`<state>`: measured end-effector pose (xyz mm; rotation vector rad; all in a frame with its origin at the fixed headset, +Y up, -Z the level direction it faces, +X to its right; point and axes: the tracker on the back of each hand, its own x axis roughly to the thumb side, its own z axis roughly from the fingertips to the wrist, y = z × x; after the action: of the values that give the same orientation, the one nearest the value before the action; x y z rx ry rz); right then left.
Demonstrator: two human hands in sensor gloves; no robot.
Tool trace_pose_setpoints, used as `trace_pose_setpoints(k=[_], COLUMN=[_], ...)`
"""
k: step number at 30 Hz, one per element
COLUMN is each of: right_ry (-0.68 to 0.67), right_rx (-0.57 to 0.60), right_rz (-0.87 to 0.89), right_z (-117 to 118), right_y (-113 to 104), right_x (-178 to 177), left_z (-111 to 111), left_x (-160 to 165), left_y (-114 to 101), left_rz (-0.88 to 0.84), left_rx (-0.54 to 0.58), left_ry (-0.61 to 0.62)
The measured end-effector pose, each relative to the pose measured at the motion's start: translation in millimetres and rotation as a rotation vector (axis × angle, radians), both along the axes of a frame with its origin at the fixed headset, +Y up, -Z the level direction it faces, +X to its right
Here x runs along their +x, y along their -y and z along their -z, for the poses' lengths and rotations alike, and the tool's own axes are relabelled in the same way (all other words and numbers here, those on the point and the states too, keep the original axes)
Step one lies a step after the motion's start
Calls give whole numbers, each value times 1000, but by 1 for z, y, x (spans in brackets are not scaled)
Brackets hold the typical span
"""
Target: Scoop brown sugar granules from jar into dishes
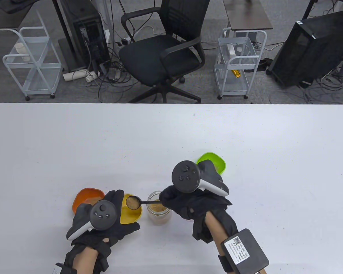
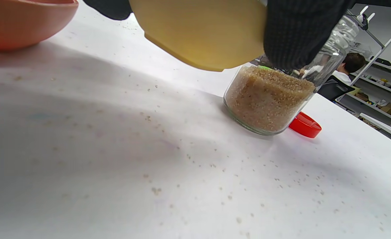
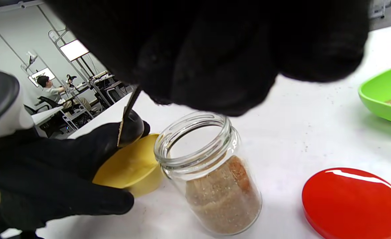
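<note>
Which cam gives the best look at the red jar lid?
The right wrist view: the round red lid fills the lower right corner, lying flat on the white table beside the glass jar. The left wrist view shows only its edge behind the jar. The table view hides it under the right hand.

white table (image 1: 74, 137), jar (image 1: 159, 211), red lid (image 3: 354, 202), orange dish (image 1: 84, 197), green dish (image 1: 217, 161)

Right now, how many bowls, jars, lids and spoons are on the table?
Bowls: 3, orange, yellow, green
Jars: 1, the sugar jar
Lids: 1, the red lid
Spoons: 1, the black spoon, full of sugar
Total: 6
</note>
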<state>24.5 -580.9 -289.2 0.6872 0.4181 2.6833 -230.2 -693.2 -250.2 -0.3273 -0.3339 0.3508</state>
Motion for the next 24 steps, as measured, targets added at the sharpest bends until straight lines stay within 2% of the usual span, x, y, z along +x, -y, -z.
trace_pose_setpoints(k=[5,13,19,24], right_ry=[-20,-34,-20,10], right_rx=[122,430,532,551], right_rz=[-60,-107,-29,31], right_z=[-9,-31,-39,-38], right_y=[5,11,17,23], right_x=[-12,-14,-8,-1], left_z=[0,0,1,1], left_x=[-2,-4,-7,-9], left_y=[-1,-2,-4,-4], left_rz=[-18,-30,-52,-63], left_rx=[2,-3,2,2], left_ry=[-6,-16,-30,-36])
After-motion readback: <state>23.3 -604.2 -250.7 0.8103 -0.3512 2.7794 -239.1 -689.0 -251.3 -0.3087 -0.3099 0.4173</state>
